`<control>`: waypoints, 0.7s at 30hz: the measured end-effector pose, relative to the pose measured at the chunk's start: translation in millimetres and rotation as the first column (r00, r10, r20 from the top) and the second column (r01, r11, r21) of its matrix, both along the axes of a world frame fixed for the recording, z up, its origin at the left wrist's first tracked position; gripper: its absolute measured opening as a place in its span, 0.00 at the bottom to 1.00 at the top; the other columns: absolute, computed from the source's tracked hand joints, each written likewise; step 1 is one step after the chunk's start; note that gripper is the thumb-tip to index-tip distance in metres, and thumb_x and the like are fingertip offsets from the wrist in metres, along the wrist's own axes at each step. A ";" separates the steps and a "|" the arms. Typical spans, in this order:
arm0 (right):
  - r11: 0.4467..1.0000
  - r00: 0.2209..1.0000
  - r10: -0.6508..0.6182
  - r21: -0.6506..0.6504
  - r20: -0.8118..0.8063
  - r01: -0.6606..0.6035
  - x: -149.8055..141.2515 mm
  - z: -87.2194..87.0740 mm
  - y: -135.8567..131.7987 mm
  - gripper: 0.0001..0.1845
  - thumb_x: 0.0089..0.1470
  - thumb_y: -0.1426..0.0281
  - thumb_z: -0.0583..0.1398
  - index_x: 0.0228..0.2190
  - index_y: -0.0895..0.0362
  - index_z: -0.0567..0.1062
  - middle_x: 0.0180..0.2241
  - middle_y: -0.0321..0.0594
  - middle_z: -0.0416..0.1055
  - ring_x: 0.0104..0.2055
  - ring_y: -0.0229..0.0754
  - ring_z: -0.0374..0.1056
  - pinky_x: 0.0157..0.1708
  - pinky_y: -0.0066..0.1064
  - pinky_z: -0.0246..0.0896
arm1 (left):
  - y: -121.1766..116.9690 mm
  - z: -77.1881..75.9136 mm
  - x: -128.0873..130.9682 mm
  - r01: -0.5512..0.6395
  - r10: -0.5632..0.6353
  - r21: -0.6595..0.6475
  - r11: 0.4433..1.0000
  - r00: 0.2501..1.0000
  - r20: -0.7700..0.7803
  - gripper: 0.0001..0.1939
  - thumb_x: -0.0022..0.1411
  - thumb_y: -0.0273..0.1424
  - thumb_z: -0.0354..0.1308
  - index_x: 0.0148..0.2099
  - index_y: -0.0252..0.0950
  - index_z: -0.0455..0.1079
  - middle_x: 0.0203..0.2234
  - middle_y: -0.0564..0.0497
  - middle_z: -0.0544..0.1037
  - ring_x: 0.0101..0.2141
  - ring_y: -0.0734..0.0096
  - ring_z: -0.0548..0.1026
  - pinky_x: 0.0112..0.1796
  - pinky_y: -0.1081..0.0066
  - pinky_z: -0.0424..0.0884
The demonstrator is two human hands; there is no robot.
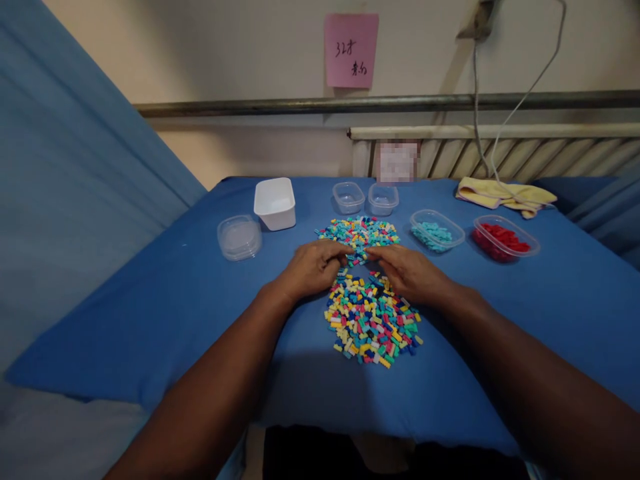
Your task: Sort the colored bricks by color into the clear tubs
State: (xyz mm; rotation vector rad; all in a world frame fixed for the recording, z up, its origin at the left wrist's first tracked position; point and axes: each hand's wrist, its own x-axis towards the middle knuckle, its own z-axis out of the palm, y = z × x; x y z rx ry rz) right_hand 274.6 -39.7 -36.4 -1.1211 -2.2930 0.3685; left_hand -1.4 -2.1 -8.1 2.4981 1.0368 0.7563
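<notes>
Two heaps of small coloured plastic bricks lie on the blue table cloth (150,313): a near heap (373,323) with many colours and a far heap (357,231), mostly cyan and yellow. My left hand (315,267) and my right hand (407,272) rest palm down between the heaps, fingertips almost meeting at the far heap's near edge. The fingers of both are curled and pressed onto the bricks. What they pinch, if anything, is hidden.
A white tub (275,203) and a round clear lid (239,237) stand at the back left. Two small clear cups (349,197) (383,198) sit behind the far heap. One clear tray holds cyan bricks (437,231), another red bricks (505,244). A yellow cloth (503,195) lies by the radiator.
</notes>
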 end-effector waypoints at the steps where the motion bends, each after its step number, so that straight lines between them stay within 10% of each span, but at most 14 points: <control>1: 1.000 1.000 -0.004 -0.019 0.009 0.004 -0.2 -0.8 0.0 0.24 0.70 0.74 0.54 0.63 0.51 0.75 0.54 0.46 0.82 0.57 0.55 0.77 0.58 0.52 0.72 | 0.6 0.4 -1.0 -0.027 0.026 0.005 1.000 0.999 0.037 0.26 0.61 0.18 0.53 0.55 0.41 0.82 0.41 0.52 0.87 0.44 0.64 0.84 0.51 0.61 0.80; 11: 1.000 0.994 0.020 0.018 -0.104 -0.019 -1.5 -5.7 -2.3 0.21 0.70 0.73 0.55 0.59 0.53 0.78 0.53 0.47 0.82 0.55 0.53 0.77 0.57 0.51 0.73 | 4.3 2.5 -7.4 -0.008 0.012 -0.054 0.998 0.996 0.083 0.24 0.64 0.19 0.52 0.54 0.40 0.82 0.44 0.50 0.87 0.45 0.65 0.84 0.52 0.61 0.80; 21: 1.000 0.992 0.020 0.017 -0.127 -0.017 -4.3 -8.9 0.8 0.14 0.68 0.73 0.60 0.49 0.52 0.83 0.46 0.44 0.85 0.50 0.50 0.79 0.54 0.46 0.73 | 0.5 8.2 -13.0 0.113 -0.106 0.018 0.993 0.971 -0.212 0.12 0.71 0.29 0.59 0.50 0.45 0.84 0.39 0.50 0.82 0.43 0.63 0.80 0.45 0.65 0.76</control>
